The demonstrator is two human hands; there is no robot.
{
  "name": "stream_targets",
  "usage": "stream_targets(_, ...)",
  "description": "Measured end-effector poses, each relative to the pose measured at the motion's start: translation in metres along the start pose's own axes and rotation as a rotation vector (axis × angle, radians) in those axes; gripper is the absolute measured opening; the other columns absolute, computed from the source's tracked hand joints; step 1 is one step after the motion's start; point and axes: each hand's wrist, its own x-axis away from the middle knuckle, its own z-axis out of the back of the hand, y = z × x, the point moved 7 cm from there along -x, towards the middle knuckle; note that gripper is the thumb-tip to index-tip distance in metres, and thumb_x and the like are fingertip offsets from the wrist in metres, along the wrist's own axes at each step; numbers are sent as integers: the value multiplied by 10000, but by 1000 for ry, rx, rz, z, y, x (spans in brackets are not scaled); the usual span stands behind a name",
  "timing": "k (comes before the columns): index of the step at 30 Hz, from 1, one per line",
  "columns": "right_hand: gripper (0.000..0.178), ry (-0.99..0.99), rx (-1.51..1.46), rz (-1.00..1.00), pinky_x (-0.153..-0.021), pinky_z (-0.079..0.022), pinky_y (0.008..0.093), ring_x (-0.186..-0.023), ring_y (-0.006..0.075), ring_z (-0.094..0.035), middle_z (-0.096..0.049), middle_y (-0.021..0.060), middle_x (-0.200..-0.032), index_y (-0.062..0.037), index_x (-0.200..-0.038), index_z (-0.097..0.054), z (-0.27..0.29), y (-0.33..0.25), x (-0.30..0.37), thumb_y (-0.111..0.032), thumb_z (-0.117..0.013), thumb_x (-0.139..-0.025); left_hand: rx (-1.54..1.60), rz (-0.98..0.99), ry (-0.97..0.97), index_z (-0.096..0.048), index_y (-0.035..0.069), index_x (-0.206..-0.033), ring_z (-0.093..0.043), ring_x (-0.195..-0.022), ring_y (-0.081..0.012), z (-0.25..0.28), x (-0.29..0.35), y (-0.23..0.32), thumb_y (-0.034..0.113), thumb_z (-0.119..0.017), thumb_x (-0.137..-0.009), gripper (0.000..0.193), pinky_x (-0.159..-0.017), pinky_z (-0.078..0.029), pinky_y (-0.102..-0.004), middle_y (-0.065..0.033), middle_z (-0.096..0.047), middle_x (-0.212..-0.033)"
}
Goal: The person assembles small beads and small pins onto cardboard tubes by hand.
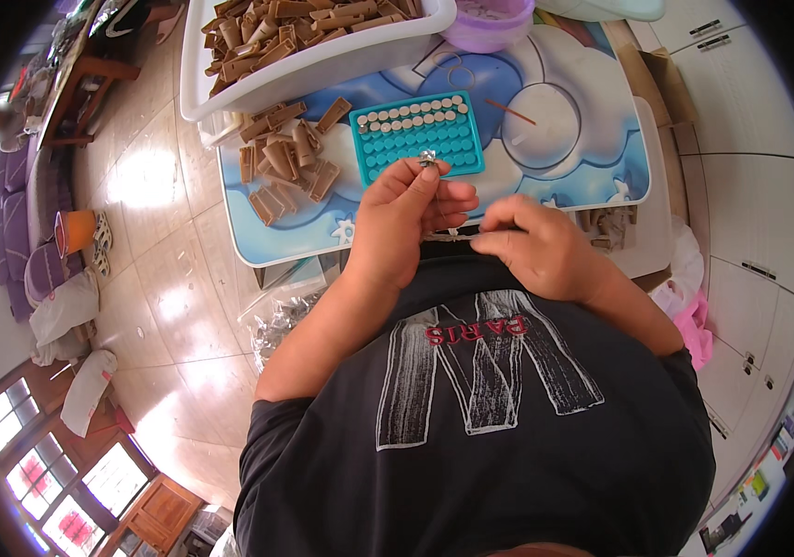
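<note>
My left hand (401,209) pinches a small shiny silver piece (427,159) between thumb and forefinger, its other fingers curled. Close by on the right, my right hand (541,246) has its thumb and forefinger pressed together at the end of a thin, pale strand-like piece (450,238). What that piece is I cannot make out. Just beyond my left hand lies a turquoise tray (476,139) with rows of round hollows. White round pieces (415,123) fill its far rows. Brown trough-shaped pieces (290,158) lie in a loose heap left of the tray.
A white bin (322,58) full of similar brown pieces stands at the far left of the blue-and-white patterned table (267,232). Beside it is a purple bowl (490,32). A thin brown stick (511,112) lies right of the tray. Plastic bags (285,316) sit below the table's near left edge.
</note>
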Motion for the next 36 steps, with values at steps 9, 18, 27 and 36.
stream_targets(9, 312, 53, -901, -829, -571, -480, 221, -627, 109, -594, -613, 76, -798, 45, -1094, -542, -23, 45, 15, -194, -590, -900, 68, -171, 19, -521, 45, -1033, -647, -886, -216, 0, 0, 7, 187, -448, -972, 171, -782, -518, -324, -111, -655, -942)
stream_targets(18, 75, 16, -262, -218, -612, -445, 360, -707, 293, -563, -550, 104, -731, -17, -775, -609, -11, 20, -14, -38, -649, -715, 76, -168, 24, -539, 49, -984, -643, -874, -192, 8, 7, 9, 179, -489, -952, 144, -773, -516, -307, -104, -660, -921)
stream_targets(27, 186, 5, -157, 126, -594, -469, 344, -697, 270, -576, -573, 102, -803, -54, -857, -623, 3, -9, -27, -74, -712, -695, -22, -36, -102, -536, 48, -963, -565, -625, -102, 6, 23, -5, 204, -488, -956, 164, -536, -410, -214, -31, -595, -712)
stream_targets(36, 203, 128, -304, -13, -649, -478, 295, -748, 227, -594, -597, 127, -916, -1, -928, -615, 2, 15, -33, -11, -694, -741, -261, 37, -245, -522, 66, -975, -529, -579, -60, -3, 28, -19, 214, -499, -947, 152, -517, -405, -186, -33, -632, -783)
